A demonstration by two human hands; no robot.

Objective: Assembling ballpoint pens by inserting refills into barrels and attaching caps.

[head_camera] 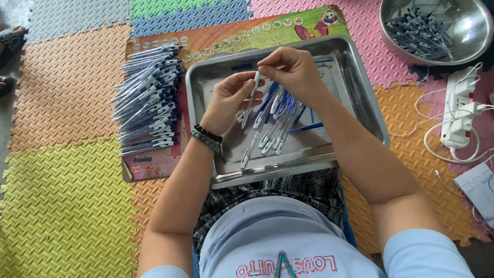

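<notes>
We are fitting a pen (pixel 252 98) together over the tray (pixel 360 98): left hand (pixel 226 103) grips its barrel, right hand (pixel 293 69) pinches the top. Next we judge it needs a firm push, then a place on the pile (pixel 149 98) at nine o'clock.

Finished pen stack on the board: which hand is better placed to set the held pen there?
Left hand, probably: it grips the pen and sits nearer the pen stack; the right hand pinches only its tip.

The floor (pixel 67 206) is laid with interlocking foam mats: yellow at 8 o'clock, orange at 9, grey, green and blue along 11 to 12, pink at 1. A white power strip (pixel 459 110) with looped cables lies at 3 o'clock on an orange mat. Daylight is even and soft.
</notes>
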